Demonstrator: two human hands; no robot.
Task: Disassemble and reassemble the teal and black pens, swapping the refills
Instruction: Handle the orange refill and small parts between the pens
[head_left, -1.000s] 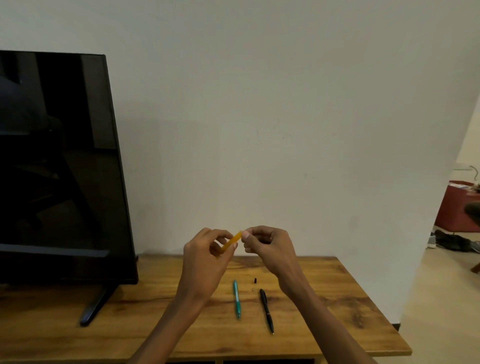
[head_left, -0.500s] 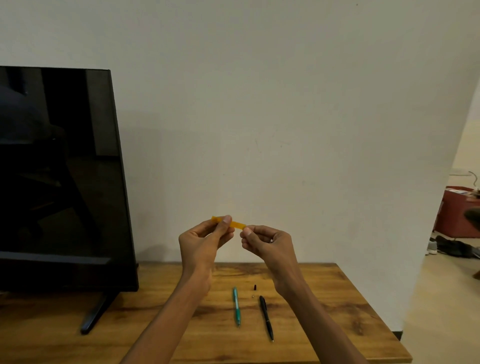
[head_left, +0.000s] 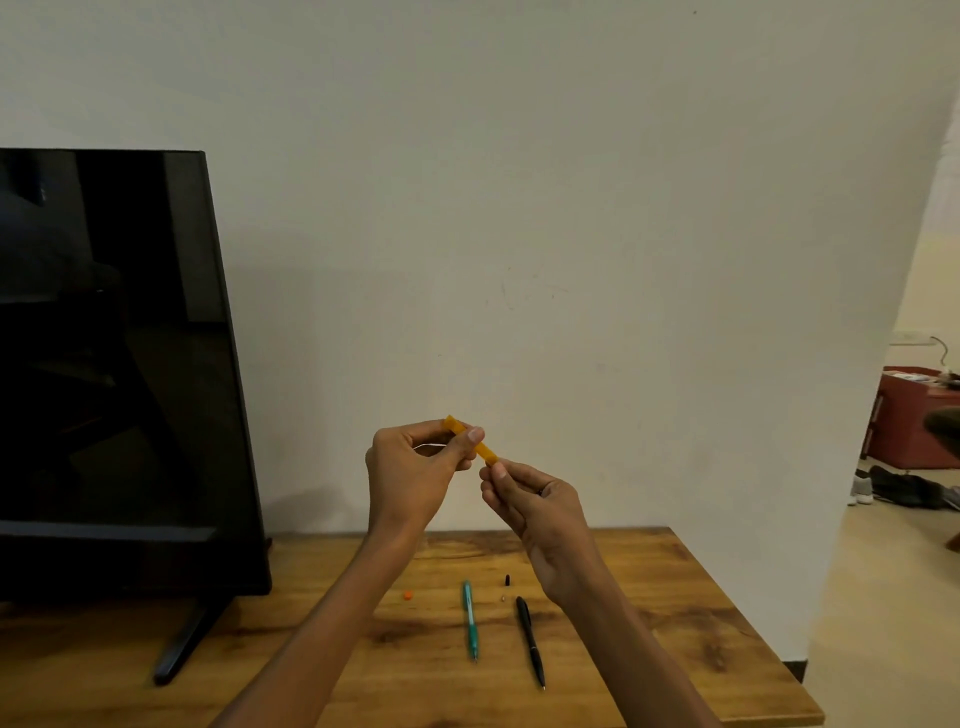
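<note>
A teal pen (head_left: 470, 619) and a black pen (head_left: 530, 641) lie side by side on the wooden table (head_left: 675, 623), below my raised hands. My left hand (head_left: 415, 473) pinches an orange pen barrel (head_left: 470, 439) between thumb and fingers, well above the table. My right hand (head_left: 530, 499) has its fingers curled at the barrel's lower right end; what it pinches there is hidden. A small black part (head_left: 507, 579), a tiny pale part (head_left: 503, 598) and a small orange part (head_left: 408, 595) lie on the table near the pens.
A large black screen (head_left: 114, 374) on a stand (head_left: 182, 644) takes up the table's left side. A plain wall is close behind. The table's right edge drops to a floor with shoes (head_left: 893, 486) and a red cabinet (head_left: 909, 415) farther off.
The orange barrel has tilted from pointing up-right to sloping down toward my right hand. My right hand dropped slightly. The view shifted down, and a small orange part shows on the table.
</note>
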